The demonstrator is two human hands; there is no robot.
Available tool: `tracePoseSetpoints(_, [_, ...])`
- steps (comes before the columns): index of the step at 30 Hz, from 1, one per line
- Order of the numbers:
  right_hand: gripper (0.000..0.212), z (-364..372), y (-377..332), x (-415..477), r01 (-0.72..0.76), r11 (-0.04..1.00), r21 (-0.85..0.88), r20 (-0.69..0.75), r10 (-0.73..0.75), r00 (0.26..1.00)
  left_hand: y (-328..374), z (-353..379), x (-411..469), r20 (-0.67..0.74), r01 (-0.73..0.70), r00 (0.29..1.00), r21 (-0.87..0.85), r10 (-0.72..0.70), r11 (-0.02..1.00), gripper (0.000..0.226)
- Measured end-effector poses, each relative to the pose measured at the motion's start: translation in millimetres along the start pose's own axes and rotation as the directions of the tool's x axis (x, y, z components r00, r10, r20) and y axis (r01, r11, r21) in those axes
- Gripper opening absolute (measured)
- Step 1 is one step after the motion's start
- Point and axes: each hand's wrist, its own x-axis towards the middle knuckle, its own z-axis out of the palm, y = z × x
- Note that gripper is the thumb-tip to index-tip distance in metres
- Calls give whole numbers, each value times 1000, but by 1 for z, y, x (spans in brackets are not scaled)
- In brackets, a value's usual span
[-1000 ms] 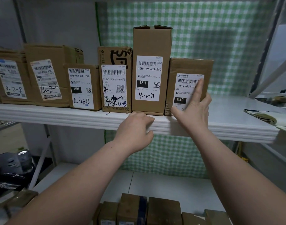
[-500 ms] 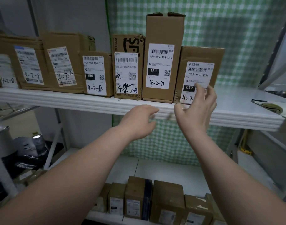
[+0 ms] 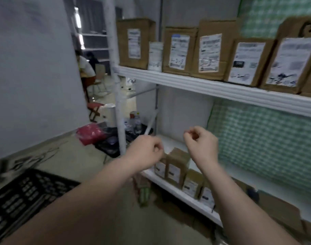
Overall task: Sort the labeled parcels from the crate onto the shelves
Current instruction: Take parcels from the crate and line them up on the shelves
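- The left hand [image 3: 145, 152] is raised in the air with its fingers [image 3: 157, 147] curled into a loose fist. It holds nothing.
- The right hand [image 3: 203, 145] is beside it, a little higher and apart from it. Its fingers [image 3: 192, 136] are curled in, the thumb tip is close to the forefinger, and nothing is between them.
- The view is blurred, so finer detail of either grip cannot be told.
- The upper parcels [image 3: 211, 50], brown boxes with white labels facing out, stand in a row on the upper shelf [image 3: 222, 89], well above both sets of fingers and out of their touch.
- The lower parcels [image 3: 177, 165] are smaller labeled boxes. They stand just below and behind the curled fingers, along the front edge of the lower shelf [image 3: 179, 190].
- The black lattice crate [image 3: 27, 191] lies down and to the left of the left fingers, under the left forearm. Its contents cannot be made out.
- A white shelf post [image 3: 119, 103] rises just left of the left fingers.
- Beyond the post, on the floor, are a red bag [image 3: 91, 133] and some bottles [image 3: 135, 121].
- A green checked cloth [image 3: 266, 138] hangs to the right of the right fingers, behind the shelves.
- Far off past the left fingers, a seated person [image 3: 85, 66] shows in the background.
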Motion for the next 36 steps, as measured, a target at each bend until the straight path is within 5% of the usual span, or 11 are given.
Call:
tracePoseSetpoints(6, [20,156,-89,-97,-27,988,152,400,-37,916,-157,-56,-128,-59,425,903,-21,-426,905,27])
tracePoseSetpoints(16, [17,317,-140,-202,130,990,56,839,-117,532,-306,-90,-285,-146,827,538,-96,-830,553,26])
tracePoseSetpoints(22, [12,405,-123,-224,105,992,-65,929,22,368,-373,-80,-312,-89,883,432,-160,-897,441,17])
tracePoseSetpoints(36, [7,610,-71,-198,-39,921,-388,908,389,154,-582,-48,-229,265,952,277,-206,-923,227,17])
